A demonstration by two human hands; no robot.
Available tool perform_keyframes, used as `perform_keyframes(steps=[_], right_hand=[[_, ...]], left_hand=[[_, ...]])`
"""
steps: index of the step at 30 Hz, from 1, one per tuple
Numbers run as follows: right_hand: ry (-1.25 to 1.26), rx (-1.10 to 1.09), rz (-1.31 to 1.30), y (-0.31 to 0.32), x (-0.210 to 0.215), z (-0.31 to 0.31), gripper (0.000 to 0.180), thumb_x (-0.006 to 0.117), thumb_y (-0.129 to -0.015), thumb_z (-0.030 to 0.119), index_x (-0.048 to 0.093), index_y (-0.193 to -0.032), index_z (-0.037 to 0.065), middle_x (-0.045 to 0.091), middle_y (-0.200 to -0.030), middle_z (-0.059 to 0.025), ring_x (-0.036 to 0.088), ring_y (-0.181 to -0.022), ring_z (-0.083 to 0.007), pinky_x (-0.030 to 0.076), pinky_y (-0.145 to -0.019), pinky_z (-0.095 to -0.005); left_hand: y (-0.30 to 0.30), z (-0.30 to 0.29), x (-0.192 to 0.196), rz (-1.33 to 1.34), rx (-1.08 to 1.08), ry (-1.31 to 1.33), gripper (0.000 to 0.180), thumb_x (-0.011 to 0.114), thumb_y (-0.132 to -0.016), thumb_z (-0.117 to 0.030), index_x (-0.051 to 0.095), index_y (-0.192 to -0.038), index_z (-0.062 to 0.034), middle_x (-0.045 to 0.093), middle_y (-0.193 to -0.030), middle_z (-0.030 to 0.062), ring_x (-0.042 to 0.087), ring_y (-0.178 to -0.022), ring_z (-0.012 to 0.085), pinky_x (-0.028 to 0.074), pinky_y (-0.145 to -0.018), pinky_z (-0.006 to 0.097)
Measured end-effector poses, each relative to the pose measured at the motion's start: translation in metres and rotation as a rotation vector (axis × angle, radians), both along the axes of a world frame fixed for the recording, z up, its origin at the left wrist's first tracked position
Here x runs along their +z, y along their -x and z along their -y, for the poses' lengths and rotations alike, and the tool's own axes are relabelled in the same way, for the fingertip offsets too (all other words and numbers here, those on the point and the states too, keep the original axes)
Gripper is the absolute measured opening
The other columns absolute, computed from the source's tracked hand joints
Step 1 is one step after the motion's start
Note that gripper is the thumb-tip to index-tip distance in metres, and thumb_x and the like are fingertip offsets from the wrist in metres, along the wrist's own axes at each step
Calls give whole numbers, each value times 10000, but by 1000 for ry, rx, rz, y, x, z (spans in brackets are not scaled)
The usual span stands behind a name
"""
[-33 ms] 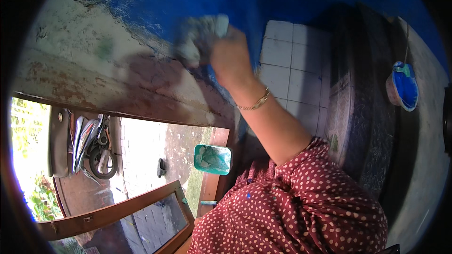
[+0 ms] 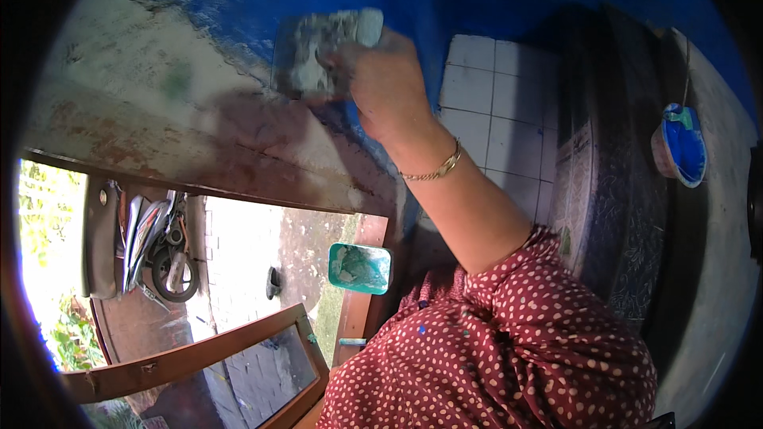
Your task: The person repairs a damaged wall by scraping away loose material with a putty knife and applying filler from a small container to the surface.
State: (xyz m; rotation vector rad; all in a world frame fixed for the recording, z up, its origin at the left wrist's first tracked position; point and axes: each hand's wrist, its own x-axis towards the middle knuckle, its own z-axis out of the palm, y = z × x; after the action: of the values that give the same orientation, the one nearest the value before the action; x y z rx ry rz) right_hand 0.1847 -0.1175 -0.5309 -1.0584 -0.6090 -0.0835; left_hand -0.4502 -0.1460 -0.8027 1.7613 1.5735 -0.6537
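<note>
My right hand (image 2: 389, 79) is closed around a wide putty scraper (image 2: 306, 56), its flat grey blade crusted with whitish putty. The blade is smeared by motion and lies at or very near the wall (image 2: 214, 40), where bright blue paint meets a rough, bare grey patch; whether it touches cannot be told. A chain bracelet circles my right wrist. Below, on a brown wooden frame, rests a small teal tub (image 2: 360, 268) with whitish putty inside. My left hand is out of view.
An open wooden window sash (image 2: 191, 345) swings in at the lower left. Outside stands a parked motorbike (image 2: 163, 250). Dark patterned furniture (image 2: 616, 214) is at right, beside white tiles (image 2: 469, 87). A blue-stained container (image 2: 679, 147) hangs at the far right.
My right hand has shifted slightly up with the scraper, whose blade now reaches farther left and shows more of its flat face. The tub has stayed put.
</note>
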Motion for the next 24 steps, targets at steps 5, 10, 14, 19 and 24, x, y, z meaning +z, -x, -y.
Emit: perform_keyframes(steps=[5,10,14,19,24], right_hand=[[331,30,-479,-17,-50,24,207,554,-883,138,619,-801,-41,648,-676,-159,645,-638,-251,471,-513,-361],[663,-266,-190,22,-55,-15,242,544,-889,177,644,-814,-30,665,-726,-199,658,-725,-372,481,-579,-451],[-31,134,-159,0,53,5,136,598,-806,37,596,-899,-63,648,-827,-187,672,-696,-296,576,-578,-402],[-314,313,-309,-14,104,76,178,580,-788,-25,550,-949,-95,618,-937,-223,672,-781,-317,613,-594,-426],[591,-50,-328,-50,-43,89,263,611,-836,170,628,-987,-45,663,-830,-191,668,-779,-313,538,-670,-421]], left_hand=[[-14,-7,3,11,-29,-38,698,730,-774,-249,420,-1336,26,520,-1236,278,558,-1119,351,463,-931,375],[-21,-7,10,-16,-31,-83,717,731,-772,-249,403,-1348,24,497,-1256,291,544,-1134,364,457,-940,380],[-38,-5,8,-35,-39,-101,732,732,-771,-250,389,-1359,22,479,-1273,301,533,-1146,375,453,-947,384],[-76,-10,23,-38,-44,-197,752,732,-770,-251,372,-1371,21,457,-1294,314,519,-1162,388,447,-957,389],[-70,-8,22,45,-67,-242,845,742,-748,-294,308,-1404,18,262,-1370,388,340,-1263,485,338,-1059,427]])
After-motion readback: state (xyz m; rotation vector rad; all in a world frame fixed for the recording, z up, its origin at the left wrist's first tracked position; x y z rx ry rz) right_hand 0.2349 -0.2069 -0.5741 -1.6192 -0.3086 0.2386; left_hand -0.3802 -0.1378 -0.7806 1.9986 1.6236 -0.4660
